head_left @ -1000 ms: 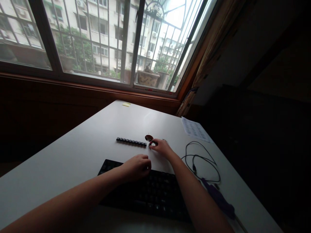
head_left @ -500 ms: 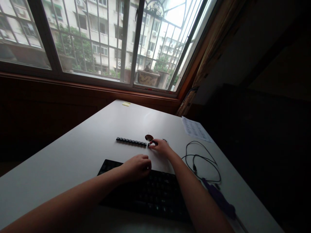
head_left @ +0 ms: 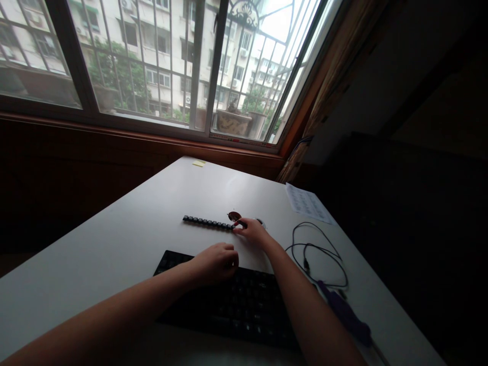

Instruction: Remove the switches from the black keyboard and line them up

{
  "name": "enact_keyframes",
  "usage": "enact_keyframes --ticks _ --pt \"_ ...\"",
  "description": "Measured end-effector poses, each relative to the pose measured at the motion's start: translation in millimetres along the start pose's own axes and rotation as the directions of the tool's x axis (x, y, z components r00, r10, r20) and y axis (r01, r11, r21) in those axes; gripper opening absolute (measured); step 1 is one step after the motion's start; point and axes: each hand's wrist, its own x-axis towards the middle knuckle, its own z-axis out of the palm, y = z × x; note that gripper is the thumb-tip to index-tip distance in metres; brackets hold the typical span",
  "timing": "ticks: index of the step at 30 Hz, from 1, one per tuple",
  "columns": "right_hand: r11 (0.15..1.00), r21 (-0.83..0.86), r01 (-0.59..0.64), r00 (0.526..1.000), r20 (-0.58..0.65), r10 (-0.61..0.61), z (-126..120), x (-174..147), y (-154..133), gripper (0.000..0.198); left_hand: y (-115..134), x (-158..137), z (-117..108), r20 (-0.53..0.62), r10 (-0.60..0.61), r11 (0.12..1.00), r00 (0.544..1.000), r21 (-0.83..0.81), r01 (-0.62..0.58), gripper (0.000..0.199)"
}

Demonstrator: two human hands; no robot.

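A black keyboard (head_left: 244, 305) lies on the desk beneath my forearms. My left hand (head_left: 217, 260) rests over its far edge with the fingers curled; whatever they may hold is hidden. Beyond it a straight row of black keycaps (head_left: 208, 222) runs across the white desk. My right hand (head_left: 251, 231) pinches the small black keycap (head_left: 233, 227) at the row's right end, which touches its neighbour. A dark, partly red item shows at those fingers, too small to name. Just behind the hand is a round reddish-brown thing (head_left: 234, 216).
A black cable (head_left: 320, 249) lies coiled on the right, near a purple object (head_left: 348, 315). Printed paper (head_left: 308, 203) lies at the desk's right edge, a yellow sticky note (head_left: 199, 163) at the far corner. A pale round item (head_left: 261, 222) is partly behind my right hand.
The keycap in my right hand has moved slightly left, closing the small gap to the row. My left hand has stayed in place over the keyboard.
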Motion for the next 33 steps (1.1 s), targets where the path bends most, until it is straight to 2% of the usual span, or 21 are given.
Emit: enact_keyframes --ticks 28,33 --pt "0.998 0.061 -0.008 1.0 -0.003 0.008 -0.3 -3.5 -3.0 0.023 -0.9 0.5 1.7 -0.007 0.01 1.0 1.0 0.009 -0.01 0.007" --pt "0.994 0.11 0.0 1.0 -0.029 0.004 -2.3 -4.4 -3.6 0.029 -0.3 0.2 -0.4 -0.001 0.018 1.0 1.0 0.007 -0.018 0.008"
